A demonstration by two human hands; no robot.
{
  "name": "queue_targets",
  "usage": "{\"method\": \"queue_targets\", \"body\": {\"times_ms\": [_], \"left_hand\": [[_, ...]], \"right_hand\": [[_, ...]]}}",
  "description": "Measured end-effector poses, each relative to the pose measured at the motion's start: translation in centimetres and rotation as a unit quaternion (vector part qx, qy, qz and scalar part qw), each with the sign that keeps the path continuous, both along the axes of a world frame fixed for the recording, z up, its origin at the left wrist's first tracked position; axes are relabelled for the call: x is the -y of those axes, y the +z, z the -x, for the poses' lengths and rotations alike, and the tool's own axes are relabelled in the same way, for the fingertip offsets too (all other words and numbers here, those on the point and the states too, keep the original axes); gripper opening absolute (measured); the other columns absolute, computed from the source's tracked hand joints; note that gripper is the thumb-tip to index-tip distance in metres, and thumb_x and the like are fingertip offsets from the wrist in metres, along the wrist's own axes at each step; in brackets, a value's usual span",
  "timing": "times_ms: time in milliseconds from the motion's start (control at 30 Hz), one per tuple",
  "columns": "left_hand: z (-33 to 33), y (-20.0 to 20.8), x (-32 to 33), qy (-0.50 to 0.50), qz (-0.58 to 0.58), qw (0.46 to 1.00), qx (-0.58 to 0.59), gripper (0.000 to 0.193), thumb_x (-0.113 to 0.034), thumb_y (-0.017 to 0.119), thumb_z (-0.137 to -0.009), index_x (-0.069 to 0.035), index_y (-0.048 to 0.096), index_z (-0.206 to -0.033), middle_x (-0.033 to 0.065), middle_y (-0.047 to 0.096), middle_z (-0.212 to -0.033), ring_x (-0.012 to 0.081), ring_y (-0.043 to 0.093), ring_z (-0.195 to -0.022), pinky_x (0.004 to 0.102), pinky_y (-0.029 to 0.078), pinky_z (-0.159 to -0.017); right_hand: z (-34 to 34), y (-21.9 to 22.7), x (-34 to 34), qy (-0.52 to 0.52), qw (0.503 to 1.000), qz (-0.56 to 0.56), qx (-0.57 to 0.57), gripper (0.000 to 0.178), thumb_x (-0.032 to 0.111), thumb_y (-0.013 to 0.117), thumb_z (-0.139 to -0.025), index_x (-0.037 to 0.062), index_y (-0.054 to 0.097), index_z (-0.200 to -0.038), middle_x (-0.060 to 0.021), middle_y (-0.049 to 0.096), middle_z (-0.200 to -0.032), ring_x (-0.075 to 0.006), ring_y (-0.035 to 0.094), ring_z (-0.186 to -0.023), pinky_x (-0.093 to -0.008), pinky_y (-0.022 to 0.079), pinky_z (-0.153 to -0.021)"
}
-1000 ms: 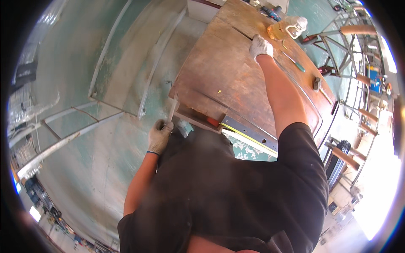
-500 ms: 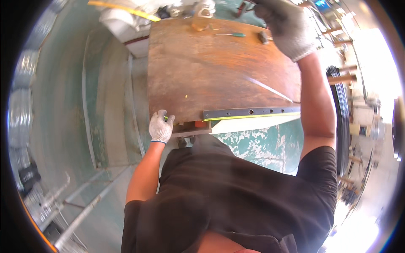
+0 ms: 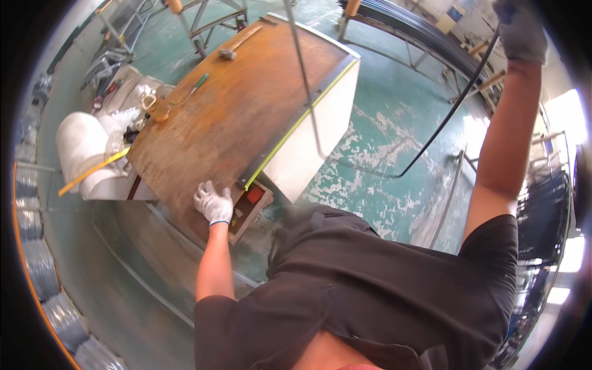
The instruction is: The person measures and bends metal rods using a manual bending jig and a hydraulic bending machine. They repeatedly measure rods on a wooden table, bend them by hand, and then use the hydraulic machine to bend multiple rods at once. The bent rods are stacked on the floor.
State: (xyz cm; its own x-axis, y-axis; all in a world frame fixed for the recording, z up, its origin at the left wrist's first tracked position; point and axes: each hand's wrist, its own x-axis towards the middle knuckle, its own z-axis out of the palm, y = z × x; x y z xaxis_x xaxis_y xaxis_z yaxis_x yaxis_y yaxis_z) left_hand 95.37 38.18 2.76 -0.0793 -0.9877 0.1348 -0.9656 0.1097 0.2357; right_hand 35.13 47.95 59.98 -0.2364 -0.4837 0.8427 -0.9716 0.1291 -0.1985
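My left hand (image 3: pixel 213 202), in a whitish knitted glove, lies on the brown wooden tabletop (image 3: pixel 228 105) near its closest corner, fingers spread and holding nothing. Raised at the upper right, my gloved right hand (image 3: pixel 523 36) is closed around the end of a thin dark bent metal rod (image 3: pixel 453 111). This rod slants down to a bend above the floor. A blurred grey length, seemingly part of it, crosses in front of the table. Along the table's right edge runs a dark metal strip (image 3: pixel 262 161) with a yellow-green line beside it.
An open drawer (image 3: pixel 265 198) with a red item juts out beside my left hand. On the tabletop lie a hammer (image 3: pixel 229 53) and a green-handled screwdriver (image 3: pixel 200 81). White rolls (image 3: pixel 83 145) stand left; a rack of long dark bars (image 3: pixel 401 21) stands behind.
The view has turned, so the table now slants away. My left hand has gone from the table's edge onto its top. My right hand is farther right, with the bent rod now in sight.
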Motion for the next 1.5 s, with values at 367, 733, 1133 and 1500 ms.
{"method": "queue_targets", "body": {"times_ms": [367, 733, 1133, 1500], "left_hand": [[22.3, 2.6, -9.0, -0.077, -0.452, 0.714, -0.529, 0.035, -0.027, 0.075, -0.105, 0.003, 0.07, -0.123, 0.011, 0.076, -0.102, 0.0191, 0.073, -0.091, 0.0337, 0.061, -0.086], [32.8, 0.2, -14.5, 0.175, -0.327, 0.729, -0.576, 0.015, -0.02, 0.073, -0.104, -0.005, 0.072, -0.101, -0.0004, 0.059, -0.07, 0.0117, 0.052, -0.055, 0.0286, 0.042, -0.047], [35.6, 1.7, -12.0, 0.277, -0.265, 0.672, -0.634, 0.03, -0.034, 0.063, -0.109, -0.004, 0.064, -0.107, -0.0011, 0.047, -0.068, 0.0121, 0.041, -0.05, 0.0297, 0.038, -0.046], [48.1, 2.6, -9.6, 0.206, -0.322, 0.704, -0.598, 0.015, -0.025, 0.068, -0.103, -0.01, 0.065, -0.102, -0.0031, 0.045, -0.07, 0.0111, 0.044, -0.058, 0.0307, 0.042, -0.052]], "right_hand": [[31.5, -19.2, -1.8, 0.041, 0.968, -0.112, 0.221, 0.026, 0.02, 0.06, -0.111, 0.0053, 0.074, -0.128, -0.0096, 0.078, -0.099, -0.0195, 0.074, -0.085, -0.0329, 0.058, -0.077], [9.7, -49.8, -7.0, 0.128, 0.666, -0.07, 0.732, 0.026, 0.026, 0.063, -0.112, 0.0017, 0.073, -0.113, -0.0019, 0.064, -0.074, -0.0121, 0.057, -0.061, -0.0309, 0.046, -0.054], [8.0, -52.6, -7.4, 0.153, 0.624, -0.171, 0.747, 0.032, 0.02, 0.061, -0.112, 0.005, 0.067, -0.14, 0.0004, 0.063, -0.083, -0.009, 0.056, -0.068, -0.0261, 0.047, -0.059], [16.6, -56.0, -15.5, -0.061, 0.779, -0.153, 0.605, 0.034, 0.034, 0.074, -0.104, 0.0011, 0.077, -0.11, -0.0162, 0.075, -0.087, -0.021, 0.07, -0.081, -0.0382, 0.056, -0.078]]}}
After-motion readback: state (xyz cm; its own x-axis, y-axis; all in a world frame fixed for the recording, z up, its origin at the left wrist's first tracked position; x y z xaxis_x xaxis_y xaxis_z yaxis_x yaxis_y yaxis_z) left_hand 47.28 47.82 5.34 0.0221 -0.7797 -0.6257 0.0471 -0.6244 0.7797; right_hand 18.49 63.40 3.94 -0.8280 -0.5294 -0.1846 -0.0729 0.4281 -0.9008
